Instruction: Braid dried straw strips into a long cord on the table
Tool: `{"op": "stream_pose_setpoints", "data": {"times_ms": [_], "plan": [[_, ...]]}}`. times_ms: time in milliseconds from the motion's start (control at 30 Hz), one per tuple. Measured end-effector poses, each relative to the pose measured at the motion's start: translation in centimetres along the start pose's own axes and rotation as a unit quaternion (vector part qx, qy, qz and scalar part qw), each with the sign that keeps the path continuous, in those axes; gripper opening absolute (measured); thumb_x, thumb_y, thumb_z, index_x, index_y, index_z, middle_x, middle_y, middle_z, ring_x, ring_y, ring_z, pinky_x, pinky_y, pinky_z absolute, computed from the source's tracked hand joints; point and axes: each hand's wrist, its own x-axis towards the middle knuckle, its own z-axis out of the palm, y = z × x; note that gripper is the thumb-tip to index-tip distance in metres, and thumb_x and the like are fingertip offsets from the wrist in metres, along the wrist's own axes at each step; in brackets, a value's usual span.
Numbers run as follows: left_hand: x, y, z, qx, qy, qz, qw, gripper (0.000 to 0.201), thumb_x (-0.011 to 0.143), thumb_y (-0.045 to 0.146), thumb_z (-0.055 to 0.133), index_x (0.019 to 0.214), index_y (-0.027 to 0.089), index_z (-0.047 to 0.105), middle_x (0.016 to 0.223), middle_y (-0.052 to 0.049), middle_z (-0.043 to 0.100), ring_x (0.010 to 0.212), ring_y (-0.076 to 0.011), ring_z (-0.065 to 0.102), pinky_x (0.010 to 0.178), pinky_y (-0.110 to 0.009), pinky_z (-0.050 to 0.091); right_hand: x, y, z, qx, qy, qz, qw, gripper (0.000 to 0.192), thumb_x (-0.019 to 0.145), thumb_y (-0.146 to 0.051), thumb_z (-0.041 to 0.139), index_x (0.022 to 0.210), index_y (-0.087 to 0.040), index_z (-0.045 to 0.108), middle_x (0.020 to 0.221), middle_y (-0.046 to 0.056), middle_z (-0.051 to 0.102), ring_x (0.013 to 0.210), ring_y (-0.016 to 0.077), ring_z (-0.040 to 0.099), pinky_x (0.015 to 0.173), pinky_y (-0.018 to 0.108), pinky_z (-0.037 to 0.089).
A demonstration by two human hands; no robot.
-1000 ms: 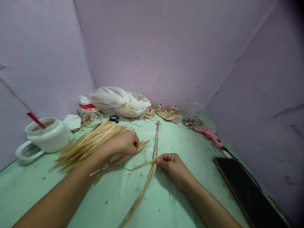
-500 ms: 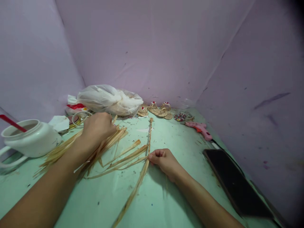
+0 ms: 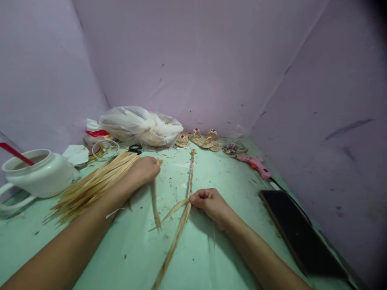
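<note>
My right hand [image 3: 210,204] pinches the lower end of a narrow braid [image 3: 191,171] of dried plant strips, which stretches away from me along the table. From the pinch, loose strands [image 3: 173,247] trail down towards me and a shorter one points left. My left hand [image 3: 147,170] is closed on a dried strip [image 3: 155,203]; its tip sticks out past the fingers and its tail hangs below. Beneath the left wrist lies a thick bundle of pale dried strips [image 3: 96,183], partly hidden by the forearm.
At left stands a white pot [image 3: 45,177] with a red stick. Behind are a plastic bag [image 3: 139,127], a ring [image 3: 105,149], black-handled scissors [image 3: 135,149] and small woven slippers [image 3: 201,139]. A pink glue gun [image 3: 255,164], beads [image 3: 229,148] and a dark phone-like slab [image 3: 299,229] lie right.
My left hand has moved right, off the bundle, carrying a strip. Several loose strips between bundle and braid are gone from there, and the scissors now show. My right hand keeps its pinch.
</note>
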Motion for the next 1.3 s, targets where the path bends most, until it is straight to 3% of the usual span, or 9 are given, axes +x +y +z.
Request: {"op": "stream_pose_setpoints", "data": {"times_ms": [67,133,267,400,533,667,800,1033,1300], "plan": [[-0.2,-0.1,-1.3,0.106,0.049,0.022,0.993,0.012,0.054,0.021,0.041,0.055,0.015,0.051,0.059,-0.006,0.053,0.057,-0.0155,0.047,0.049,-0.024,0.027,0.0,0.0,0.0,0.005,-0.003,0.001,1.000,0.020,0.066,-0.023,0.055,0.049,-0.014,0.049,0.034,-0.008,0.032,0.033,0.0021,0.018,0.038,0.021,0.009],[-1.0,0.5,-1.5,0.122,-0.017,0.073,0.990,0.012,0.052,0.020,0.042,0.054,0.016,0.053,0.053,-0.003,0.051,0.052,-0.0133,0.044,0.047,-0.023,0.025,0.0,0.0,-0.2,0.020,-0.014,0.000,1.000,0.020,0.066,-0.024,0.056,0.051,-0.014,0.050,0.034,-0.008,0.032,0.032,0.0018,0.017,0.037,0.021,0.008],[-2.6,2.3,0.3,0.029,-0.185,0.144,0.972,0.013,0.051,0.019,0.043,0.054,0.015,0.055,0.048,0.002,0.046,0.047,-0.0099,0.039,0.044,-0.021,0.025,0.1,0.3,-0.9,0.077,-0.060,-0.004,0.995,0.021,0.064,-0.029,0.059,0.052,-0.014,0.050,0.036,-0.008,0.034,0.031,0.0014,0.016,0.035,0.021,0.006],[-2.7,2.6,1.9,-0.090,-0.259,0.113,0.955,0.014,0.050,0.017,0.048,0.060,0.014,0.056,0.050,0.003,0.046,0.048,-0.0088,0.040,0.044,-0.019,0.029,0.1,0.3,-1.3,0.105,-0.075,0.001,0.992,0.021,0.062,-0.028,0.061,0.052,-0.014,0.050,0.037,-0.008,0.036,0.031,0.0010,0.016,0.035,0.021,0.005],[-2.1,2.0,2.0,-0.219,-0.322,0.072,0.918,0.034,0.051,0.017,0.051,0.084,0.014,0.057,0.053,0.004,0.049,0.047,-0.0084,0.043,0.043,-0.018,0.029,0.0,-0.1,-1.0,0.104,-0.063,0.000,0.993,0.021,0.062,-0.027,0.060,0.050,-0.014,0.049,0.034,-0.009,0.033,0.030,0.0012,0.015,0.035,0.021,0.006],[-2.0,2.0,2.5,-0.267,-0.339,0.028,0.902,0.047,0.057,0.031,0.057,0.101,0.015,0.055,0.051,0.005,0.046,0.041,-0.0060,0.037,0.039,-0.018,0.020,-0.1,-0.2,-0.7,0.098,-0.050,0.003,0.994,0.021,0.062,-0.028,0.060,0.051,-0.014,0.049,0.034,-0.008,0.035,0.030,0.0012,0.016,0.035,0.021,0.007],[-2.1,2.3,3.7,-0.297,-0.338,0.021,0.893,0.034,0.062,0.043,0.055,0.077,0.012,0.060,0.044,0.006,0.036,0.036,-0.0043,0.027,0.038,-0.020,0.014,0.0,-0.1,-0.7,0.095,-0.045,0.001,0.994,0.020,0.061,-0.027,0.061,0.052,-0.014,0.050,0.035,-0.008,0.035,0.031,0.0016,0.017,0.035,0.021,0.006],[-1.8,1.5,3.2,-0.214,-0.313,0.046,0.924,0.016,0.058,0.028,0.051,0.050,0.014,0.048,0.040,0.006,0.027,0.036,-0.0046,0.021,0.039,-0.022,0.012,0.0,0.0,-0.6,0.084,-0.039,0.008,0.996,0.019,0.062,-0.026,0.060,0.052,-0.013,0.050,0.039,-0.006,0.041,0.031,0.0012,0.019,0.035,0.021,0.007],[-2.2,1.6,3.5,-0.208,-0.320,0.066,0.922,0.013,0.053,0.022,0.049,0.059,0.014,0.056,0.044,0.005,0.037,0.041,-0.0061,0.028,0.041,-0.020,0.020,-0.1,-0.3,-0.5,0.083,-0.035,0.000,0.996,0.022,0.063,-0.027,0.060,0.049,-0.014,0.048,0.031,-0.009,0.029,0.031,0.0019,0.015,0.036,0.021,0.008]]}}
